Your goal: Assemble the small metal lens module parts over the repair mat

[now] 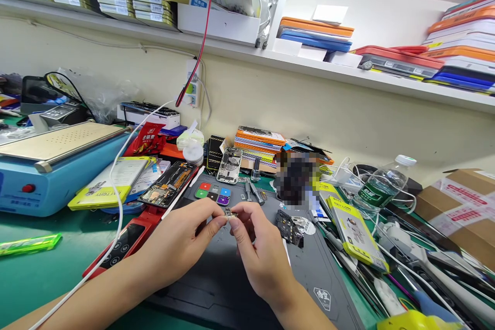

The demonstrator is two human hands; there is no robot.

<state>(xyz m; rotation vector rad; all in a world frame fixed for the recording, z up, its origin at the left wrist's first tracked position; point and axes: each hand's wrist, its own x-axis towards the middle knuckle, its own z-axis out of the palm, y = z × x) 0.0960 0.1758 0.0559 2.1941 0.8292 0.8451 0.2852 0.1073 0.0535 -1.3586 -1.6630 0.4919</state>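
Note:
Between my fingertips, over the dark grey work mat (309,278), is a tiny electronic part (229,213) with gold and dark bits; its exact kind is too small to tell. My left hand (189,240) pinches it from the left with thumb and forefinger. From the right, my right hand (257,247) grips its other side the same way. Just right of my right hand lies a black phone inner cover (289,227). Beyond my hands sit a pad with coloured squares (212,193), grey screwdrivers (253,191) and an opened phone (230,165).
An opened phone (168,184) and a red device (127,242) lie left, near a blue heating plate machine (58,175). A white cable (116,185) hangs across the left. At right are yellow battery boxes (353,227), a water bottle (381,188), tools and a carton (460,211).

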